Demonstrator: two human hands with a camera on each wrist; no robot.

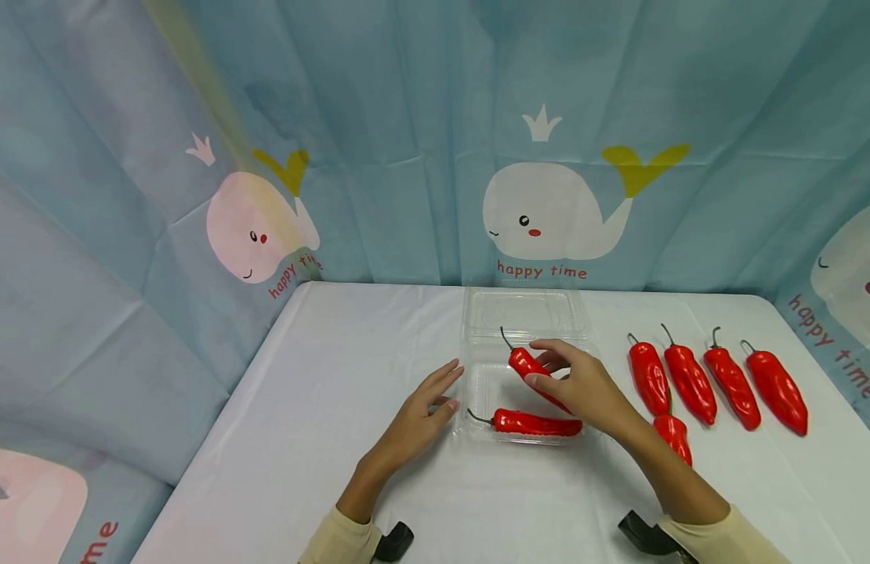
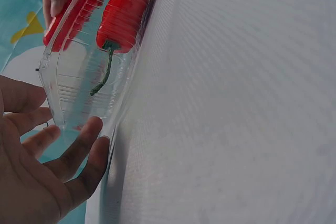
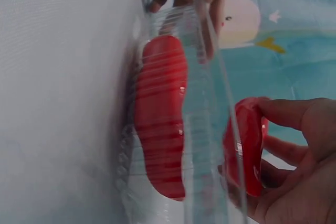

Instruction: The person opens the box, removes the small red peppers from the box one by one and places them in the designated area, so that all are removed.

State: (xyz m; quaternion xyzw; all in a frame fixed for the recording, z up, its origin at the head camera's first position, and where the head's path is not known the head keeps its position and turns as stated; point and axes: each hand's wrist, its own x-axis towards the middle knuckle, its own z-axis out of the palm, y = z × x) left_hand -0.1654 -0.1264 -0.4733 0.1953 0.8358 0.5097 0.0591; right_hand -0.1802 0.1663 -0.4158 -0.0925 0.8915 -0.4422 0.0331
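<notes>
A clear plastic clamshell box (image 1: 487,388) lies opened out on the white table, its lid (image 1: 523,312) laid back toward the curtain. One red chili pepper (image 1: 537,424) rests sideways in the box near its front wall, green stem pointing left. My right hand (image 1: 583,385) pinches a second red pepper (image 1: 523,363) between thumb and fingers over the box, tilted with its stem up and left. At the box's left end, my left hand (image 1: 415,421) has its fingers loosely spread; in the left wrist view the fingertips (image 2: 94,125) are at the clear wall.
On the right of the table lie several red peppers (image 1: 733,389) in a slanted row, with one more pepper (image 1: 672,439) in front of the leftmost. A blue curtain (image 1: 407,219) with whale prints hangs behind and beside the table (image 1: 322,352).
</notes>
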